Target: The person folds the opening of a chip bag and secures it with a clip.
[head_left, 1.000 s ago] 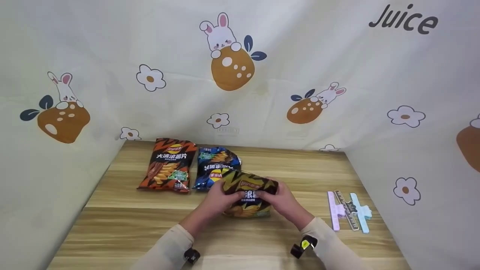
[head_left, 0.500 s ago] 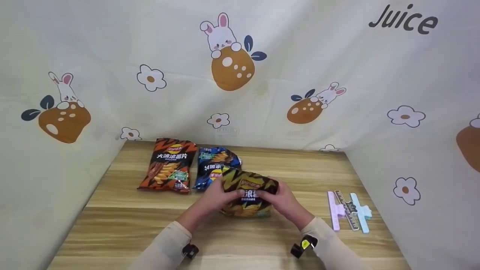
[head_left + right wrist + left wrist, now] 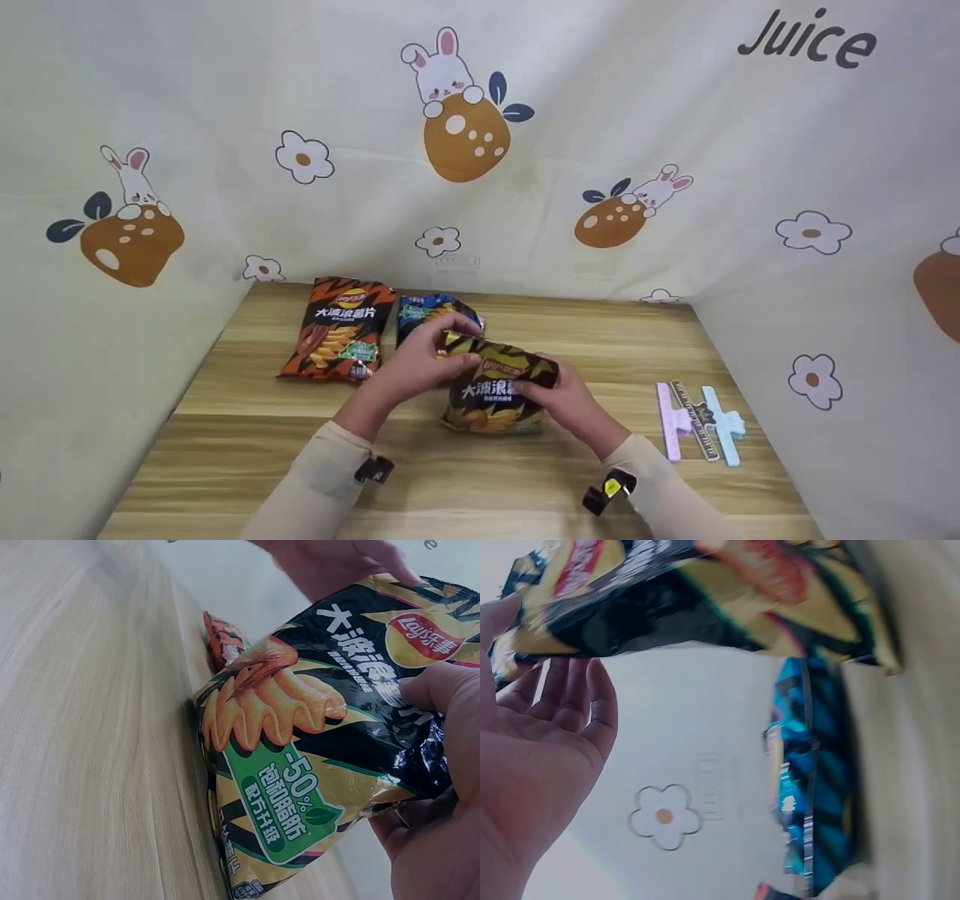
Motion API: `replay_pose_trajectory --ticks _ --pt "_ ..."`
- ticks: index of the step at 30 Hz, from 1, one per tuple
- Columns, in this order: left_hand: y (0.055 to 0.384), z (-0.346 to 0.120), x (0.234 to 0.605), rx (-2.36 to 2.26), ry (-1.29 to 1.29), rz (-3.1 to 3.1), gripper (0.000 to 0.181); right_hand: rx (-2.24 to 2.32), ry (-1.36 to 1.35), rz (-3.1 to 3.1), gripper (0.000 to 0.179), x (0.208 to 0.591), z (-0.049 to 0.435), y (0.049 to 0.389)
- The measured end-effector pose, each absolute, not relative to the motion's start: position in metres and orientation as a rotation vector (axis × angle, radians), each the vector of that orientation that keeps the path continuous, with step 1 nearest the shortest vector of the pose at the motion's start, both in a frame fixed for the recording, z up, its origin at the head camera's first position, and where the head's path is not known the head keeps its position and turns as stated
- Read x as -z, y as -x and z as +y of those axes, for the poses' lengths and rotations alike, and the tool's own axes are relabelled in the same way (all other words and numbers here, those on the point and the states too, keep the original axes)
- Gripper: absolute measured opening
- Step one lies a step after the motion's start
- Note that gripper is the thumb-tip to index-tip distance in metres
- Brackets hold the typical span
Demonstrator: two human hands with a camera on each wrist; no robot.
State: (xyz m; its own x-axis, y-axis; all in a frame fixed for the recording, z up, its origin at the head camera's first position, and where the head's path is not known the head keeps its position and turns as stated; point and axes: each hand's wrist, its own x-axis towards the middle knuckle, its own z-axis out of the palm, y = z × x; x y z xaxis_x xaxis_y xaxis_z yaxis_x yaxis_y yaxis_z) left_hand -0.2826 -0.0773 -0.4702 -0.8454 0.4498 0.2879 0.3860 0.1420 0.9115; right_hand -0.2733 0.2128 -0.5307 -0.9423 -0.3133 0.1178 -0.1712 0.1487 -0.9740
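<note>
A black and gold chip bag (image 3: 495, 390) stands upright, tilted back, its lower edge on the wooden table. My right hand (image 3: 574, 397) grips its right side, with the thumb (image 3: 431, 690) across the printed front and the fingers behind. At the upper left corner, my left hand (image 3: 420, 360) pinches the bag, thumb in front and curled fingers (image 3: 574, 694) at the back. Just behind lies a blue chip bag (image 3: 426, 309), partly covered by the left hand. To its left is an orange and black chip bag (image 3: 341, 330), lying face up.
Three bag clips lie at the right of the table (image 3: 600, 480): a purple one (image 3: 667, 420), a clear one with dark trim (image 3: 696, 420) and a light blue one (image 3: 721, 426). A printed cloth (image 3: 360, 217) hangs along the back and sides.
My left hand has moved from the left side of the black and gold bag up to its upper left corner, uncovering more lettering. The right hand has kept its grip.
</note>
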Motion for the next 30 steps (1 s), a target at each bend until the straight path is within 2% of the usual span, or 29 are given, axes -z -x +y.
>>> replay_pose_trajectory --ticks 4,8,16,22,30 --pt "0.284 -0.08 0.456 -1.789 -0.948 2.404 0.03 1.915 0.468 2.278 0.043 0.531 0.213 0.274" --pt "0.282 -0.081 0.439 -1.552 -1.05 2.584 0.026 1.918 0.465 2.27 0.045 0.531 0.213 0.274" --pt "0.279 -0.061 0.408 -0.852 -1.133 2.875 0.035 1.903 0.457 2.284 0.044 0.53 0.215 0.275" --pt "0.284 -0.039 0.4 -0.523 -1.241 2.908 0.037 1.881 0.492 2.331 0.041 0.53 0.215 0.275" --pt "0.29 -0.03 0.403 -0.361 -1.293 2.931 0.016 1.891 0.517 2.314 0.032 0.53 0.214 0.277"
